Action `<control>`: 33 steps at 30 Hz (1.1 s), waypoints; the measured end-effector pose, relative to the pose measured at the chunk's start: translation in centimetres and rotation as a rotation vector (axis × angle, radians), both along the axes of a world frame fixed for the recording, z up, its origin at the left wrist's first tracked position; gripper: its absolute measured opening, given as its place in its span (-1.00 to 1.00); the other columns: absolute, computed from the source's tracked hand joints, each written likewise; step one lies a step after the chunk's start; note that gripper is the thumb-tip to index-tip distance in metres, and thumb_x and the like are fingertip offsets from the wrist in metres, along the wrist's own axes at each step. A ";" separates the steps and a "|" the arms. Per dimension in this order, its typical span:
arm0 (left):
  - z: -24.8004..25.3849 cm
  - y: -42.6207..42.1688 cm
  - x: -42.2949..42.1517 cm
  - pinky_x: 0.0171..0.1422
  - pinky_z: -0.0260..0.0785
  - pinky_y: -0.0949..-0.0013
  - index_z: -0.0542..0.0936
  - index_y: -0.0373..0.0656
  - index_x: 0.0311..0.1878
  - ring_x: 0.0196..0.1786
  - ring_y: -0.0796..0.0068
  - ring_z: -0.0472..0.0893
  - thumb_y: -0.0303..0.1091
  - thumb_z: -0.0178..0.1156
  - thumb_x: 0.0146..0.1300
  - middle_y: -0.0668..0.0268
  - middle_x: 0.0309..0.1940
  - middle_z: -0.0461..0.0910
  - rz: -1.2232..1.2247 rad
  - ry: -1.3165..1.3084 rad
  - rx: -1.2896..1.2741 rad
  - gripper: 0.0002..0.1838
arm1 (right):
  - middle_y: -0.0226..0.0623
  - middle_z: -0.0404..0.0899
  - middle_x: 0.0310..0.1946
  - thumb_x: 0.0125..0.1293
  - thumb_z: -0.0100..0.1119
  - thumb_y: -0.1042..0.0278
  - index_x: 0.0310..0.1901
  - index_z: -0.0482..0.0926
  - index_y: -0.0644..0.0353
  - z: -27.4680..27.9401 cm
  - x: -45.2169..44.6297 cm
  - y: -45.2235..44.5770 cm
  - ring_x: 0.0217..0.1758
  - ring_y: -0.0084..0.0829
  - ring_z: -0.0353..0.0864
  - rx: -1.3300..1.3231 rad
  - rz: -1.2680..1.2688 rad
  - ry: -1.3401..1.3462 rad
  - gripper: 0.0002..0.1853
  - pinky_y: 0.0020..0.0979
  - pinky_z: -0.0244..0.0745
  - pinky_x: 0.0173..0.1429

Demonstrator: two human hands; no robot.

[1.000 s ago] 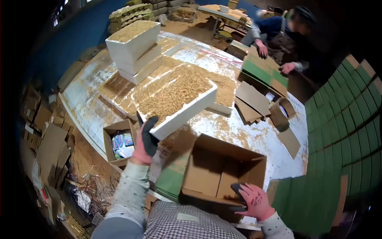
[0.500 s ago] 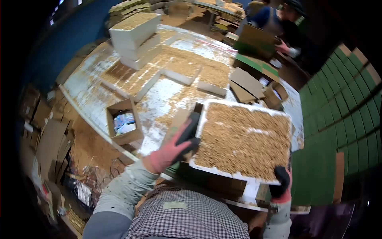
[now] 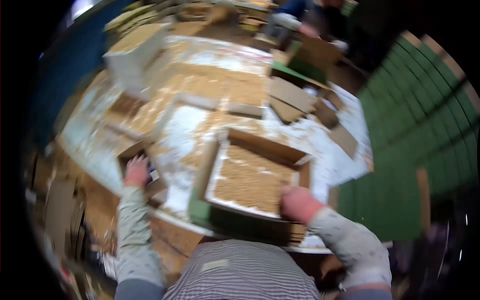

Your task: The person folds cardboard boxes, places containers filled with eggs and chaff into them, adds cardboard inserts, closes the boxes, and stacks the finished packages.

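Observation:
A white tray full of tan grain-like pieces point(image 3: 250, 180) lies inside an open cardboard box point(image 3: 272, 145) at the near edge of the table. My right hand point(image 3: 300, 204), in a pink glove, is at the tray's near right corner; its fingers are blurred and partly hidden. My left hand point(image 3: 137, 171) reaches into a small cardboard box point(image 3: 159, 186) at the left, over the small packets inside. Its fingertips are dark and smeared, and whether they hold anything does not show.
More filled trays point(image 3: 200, 82) cover the back of the table point(image 3: 185, 122), with stacked white trays point(image 3: 132, 65) at the back left. Cardboard pieces point(image 3: 290, 95) lie at the right. Green boxes point(image 3: 415, 125) are stacked beyond. Another person point(image 3: 315, 22) is at the back.
The filled tray has gone down into the cardboard box. My left hand has let go of it and moved left to the small box. My right hand stays near the tray's corner.

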State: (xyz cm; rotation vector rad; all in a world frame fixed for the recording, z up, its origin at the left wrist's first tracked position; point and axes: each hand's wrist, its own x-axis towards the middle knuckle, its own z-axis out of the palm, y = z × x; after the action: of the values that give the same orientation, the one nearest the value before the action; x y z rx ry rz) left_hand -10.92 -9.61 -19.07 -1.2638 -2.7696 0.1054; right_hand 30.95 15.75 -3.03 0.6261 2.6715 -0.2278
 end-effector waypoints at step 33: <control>16.9 17.7 18.8 0.26 0.18 0.00 0.58 -0.06 -0.15 0.02 0.11 0.46 -0.17 0.39 -0.27 0.22 -0.15 0.52 -0.695 -0.461 0.144 -0.50 | 0.10 0.02 0.36 0.25 -0.05 -0.06 0.41 -0.01 -0.24 -20.2 6.0 25.7 0.26 0.26 0.20 0.287 -0.876 -0.067 -0.29 0.23 0.26 0.12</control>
State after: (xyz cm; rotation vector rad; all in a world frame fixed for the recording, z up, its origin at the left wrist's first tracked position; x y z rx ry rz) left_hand 7.87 8.11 -2.12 -2.3446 -2.3877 -0.4794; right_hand 36.93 41.43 -23.26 1.8253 2.2062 -0.0438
